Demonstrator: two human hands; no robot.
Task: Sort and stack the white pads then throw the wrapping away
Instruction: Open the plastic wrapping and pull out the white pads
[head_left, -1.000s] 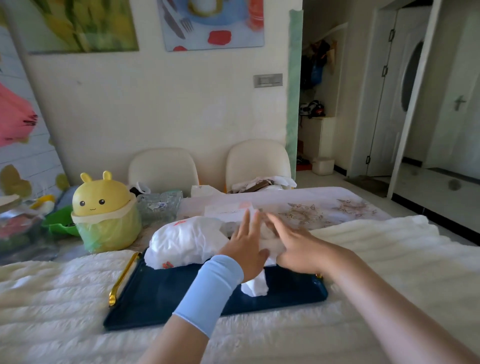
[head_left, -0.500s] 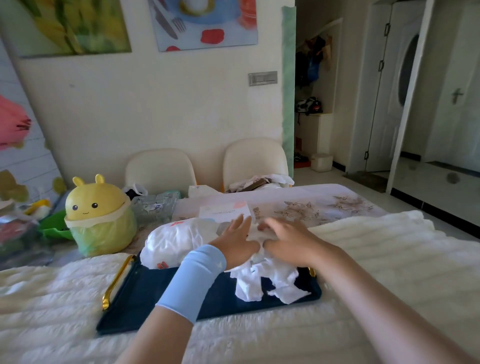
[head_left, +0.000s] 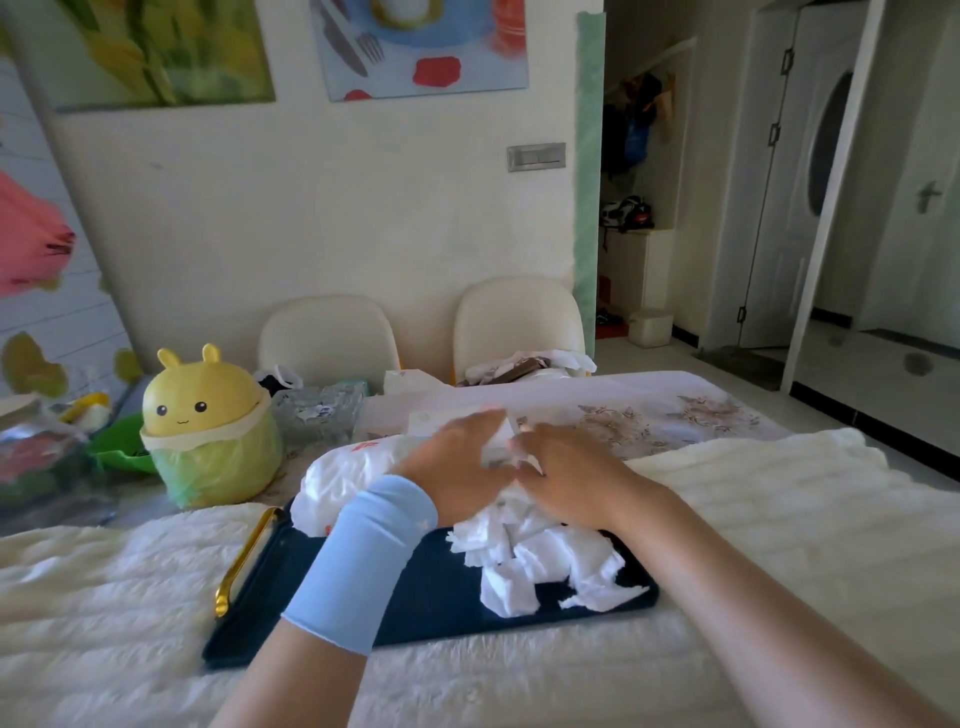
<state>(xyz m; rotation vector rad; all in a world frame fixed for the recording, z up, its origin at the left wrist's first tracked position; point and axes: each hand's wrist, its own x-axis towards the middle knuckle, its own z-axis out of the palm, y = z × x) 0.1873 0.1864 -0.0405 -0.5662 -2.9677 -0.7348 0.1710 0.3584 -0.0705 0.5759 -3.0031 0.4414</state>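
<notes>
Head view: left hand (head_left: 457, 467) and right hand (head_left: 566, 480), fingers straight, pressed the white pads (head_left: 545, 561), heaped unstacked on the tray (head_left: 426, 597); wrapping (head_left: 353, 478) lay beside, not yet discarded.

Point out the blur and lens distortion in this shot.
Head view: motion blur smears both the left hand and the right hand over the white pads. Head view again: the wide lens tilts the white door frame, and the clutter at the left edge goes soft.
</notes>
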